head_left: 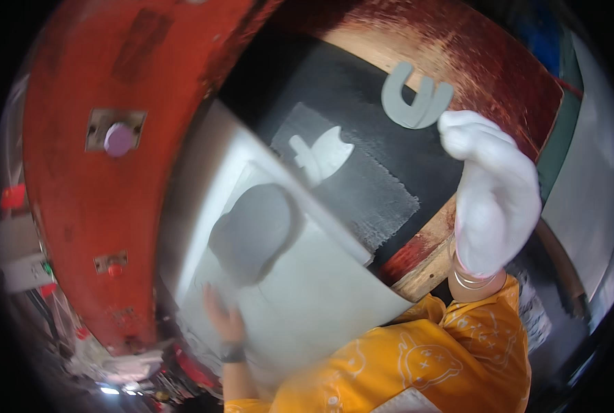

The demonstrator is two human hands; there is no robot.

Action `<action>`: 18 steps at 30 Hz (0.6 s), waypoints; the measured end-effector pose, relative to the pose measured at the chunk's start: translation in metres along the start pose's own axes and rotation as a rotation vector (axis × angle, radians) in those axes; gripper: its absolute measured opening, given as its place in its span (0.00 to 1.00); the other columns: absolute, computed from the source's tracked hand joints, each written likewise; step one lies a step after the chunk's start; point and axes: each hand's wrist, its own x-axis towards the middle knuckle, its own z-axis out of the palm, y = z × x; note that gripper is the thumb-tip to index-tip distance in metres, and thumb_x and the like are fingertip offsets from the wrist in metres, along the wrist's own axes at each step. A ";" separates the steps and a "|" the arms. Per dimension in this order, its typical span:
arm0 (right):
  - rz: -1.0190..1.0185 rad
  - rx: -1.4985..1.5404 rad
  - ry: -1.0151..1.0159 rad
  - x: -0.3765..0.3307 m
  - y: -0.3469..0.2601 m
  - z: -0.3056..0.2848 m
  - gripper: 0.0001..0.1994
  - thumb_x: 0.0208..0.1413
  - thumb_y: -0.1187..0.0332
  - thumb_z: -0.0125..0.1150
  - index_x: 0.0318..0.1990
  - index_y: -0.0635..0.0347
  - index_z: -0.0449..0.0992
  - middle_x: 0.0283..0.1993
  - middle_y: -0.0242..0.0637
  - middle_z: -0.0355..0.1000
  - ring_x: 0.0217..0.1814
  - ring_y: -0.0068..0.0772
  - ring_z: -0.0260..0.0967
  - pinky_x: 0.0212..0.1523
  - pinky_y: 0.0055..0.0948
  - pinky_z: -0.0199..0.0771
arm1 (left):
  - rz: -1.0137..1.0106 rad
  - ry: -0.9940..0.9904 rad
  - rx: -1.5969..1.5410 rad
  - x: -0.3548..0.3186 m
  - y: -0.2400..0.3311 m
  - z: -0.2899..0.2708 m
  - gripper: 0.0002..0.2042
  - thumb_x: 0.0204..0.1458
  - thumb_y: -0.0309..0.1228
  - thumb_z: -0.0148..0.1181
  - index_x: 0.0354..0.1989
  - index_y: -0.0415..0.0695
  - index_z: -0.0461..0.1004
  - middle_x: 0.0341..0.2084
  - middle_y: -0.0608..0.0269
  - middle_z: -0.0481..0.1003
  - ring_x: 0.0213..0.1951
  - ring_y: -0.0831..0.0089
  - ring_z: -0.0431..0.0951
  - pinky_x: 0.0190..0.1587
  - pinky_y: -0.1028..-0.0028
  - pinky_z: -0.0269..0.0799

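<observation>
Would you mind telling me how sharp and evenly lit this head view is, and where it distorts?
Head view: strong fisheye bending, so the red machine edge curves and the corners go black; the grey sheet and left hand are motion-blurred; the white-gloved right hand is bright, nearly washed out, holding a grey U-shaped cutout that looks fairly sharp.
</observation>
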 end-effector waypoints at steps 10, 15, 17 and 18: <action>-0.073 -0.534 -1.053 0.000 -0.009 0.141 0.40 0.40 0.53 0.71 0.63 0.50 0.63 0.64 0.45 0.59 0.67 0.51 0.54 0.66 0.49 0.51 | 0.153 0.026 0.004 0.029 0.001 -0.008 0.36 0.43 0.43 0.67 0.62 0.44 0.65 0.64 0.48 0.60 0.65 0.47 0.57 0.67 0.54 0.49; -0.278 -0.568 -1.422 0.003 0.003 0.213 0.44 0.33 0.50 0.73 0.63 0.50 0.64 0.61 0.50 0.60 0.64 0.56 0.54 0.66 0.48 0.51 | 0.084 0.052 0.000 0.024 -0.003 -0.001 0.38 0.43 0.51 0.66 0.63 0.46 0.65 0.64 0.51 0.61 0.67 0.53 0.57 0.68 0.51 0.47; -0.262 -0.555 -1.498 0.004 0.002 0.222 0.44 0.32 0.52 0.74 0.63 0.50 0.64 0.61 0.52 0.60 0.63 0.57 0.54 0.66 0.47 0.51 | 0.086 0.090 -0.045 0.020 -0.002 0.000 0.39 0.43 0.51 0.66 0.63 0.46 0.64 0.64 0.51 0.60 0.67 0.52 0.56 0.68 0.51 0.47; -0.253 -0.537 -1.514 0.005 0.001 0.223 0.44 0.32 0.52 0.74 0.63 0.49 0.64 0.61 0.52 0.60 0.63 0.57 0.54 0.66 0.47 0.51 | 0.072 0.085 -0.052 0.018 -0.001 0.000 0.39 0.43 0.52 0.66 0.64 0.46 0.63 0.64 0.51 0.60 0.67 0.52 0.56 0.68 0.50 0.46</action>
